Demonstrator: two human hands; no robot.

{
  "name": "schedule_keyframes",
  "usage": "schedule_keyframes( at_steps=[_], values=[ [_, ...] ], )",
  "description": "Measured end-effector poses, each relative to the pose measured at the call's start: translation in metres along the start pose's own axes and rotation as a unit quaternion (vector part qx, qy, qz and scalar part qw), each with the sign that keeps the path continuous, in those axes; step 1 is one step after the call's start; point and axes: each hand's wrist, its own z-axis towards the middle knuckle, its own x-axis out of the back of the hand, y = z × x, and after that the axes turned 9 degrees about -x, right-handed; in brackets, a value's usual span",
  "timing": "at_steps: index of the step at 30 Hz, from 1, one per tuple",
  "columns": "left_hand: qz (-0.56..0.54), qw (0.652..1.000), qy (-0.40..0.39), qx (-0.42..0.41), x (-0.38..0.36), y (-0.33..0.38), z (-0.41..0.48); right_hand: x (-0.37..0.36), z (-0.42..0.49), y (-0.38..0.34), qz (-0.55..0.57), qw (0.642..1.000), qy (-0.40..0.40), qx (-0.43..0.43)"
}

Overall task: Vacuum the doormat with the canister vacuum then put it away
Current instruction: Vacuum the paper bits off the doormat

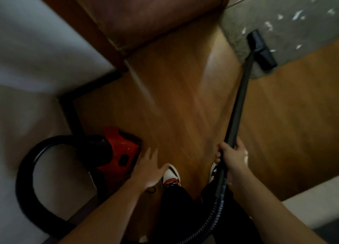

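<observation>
A grey doormat point(286, 21) lies at the top right, with several white scraps scattered on it. The black floor nozzle point(261, 48) rests on the mat's near left edge. A long black wand point(240, 100) runs from the nozzle down to my right hand point(232, 156), which grips it. The ribbed hose point(211, 218) curves down past my legs. The red and black canister vacuum point(119, 150) sits on the floor at the lower left, its hose point(27, 170) looping out to the left. My left hand point(149, 165) hovers open beside the canister, fingers spread, holding nothing.
A brown wooden door point(146, 14) stands at the top centre, with pale walls point(40, 47) and dark skirting to the left. My two white, red and black shoes point(171, 176) stand on the wooden floor point(174, 100). A pale surface point(315, 203) shows at the lower right.
</observation>
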Motion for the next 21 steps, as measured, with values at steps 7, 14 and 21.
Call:
schedule_keyframes(
  at_steps=[7,14,21],
  values=[
    [-0.382,0.916,-0.113,-0.043,0.054,0.187,-0.080,0.004,-0.054,-0.042,-0.024,0.999,-0.011,-0.020],
    [-0.436,0.897,-0.066,0.000,0.054,0.249,-0.082,0.024,-0.044,-0.098,-0.069,0.995,-0.065,-0.029],
    [-0.375,0.927,0.009,-0.004,0.067,0.282,-0.044,0.031,-0.005,-0.148,0.014,0.979,-0.188,-0.080]
  ],
)
